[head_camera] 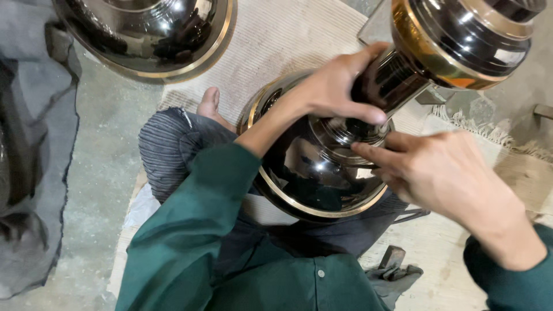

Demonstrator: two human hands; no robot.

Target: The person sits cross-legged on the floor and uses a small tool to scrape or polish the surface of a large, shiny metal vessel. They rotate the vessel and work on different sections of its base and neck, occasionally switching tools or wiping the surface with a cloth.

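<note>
I see a ribbed mat [276, 40] under everything, with a grey cloth [34, 144] heaped at the left. A dark glossy dome [317, 173] with a brass rim rests on my lap, between my knees. A second dome [150, 34] lies on the mat beyond it, well apart. A bell-shaped finial [461, 40] tilts in from the upper right, its neck meeting the dome's top. My left hand [340, 86] wraps that neck, fingers closed round it. My right hand [443, 173] is half curled, forefinger stretched to touch the dome's ridged collar.
</note>
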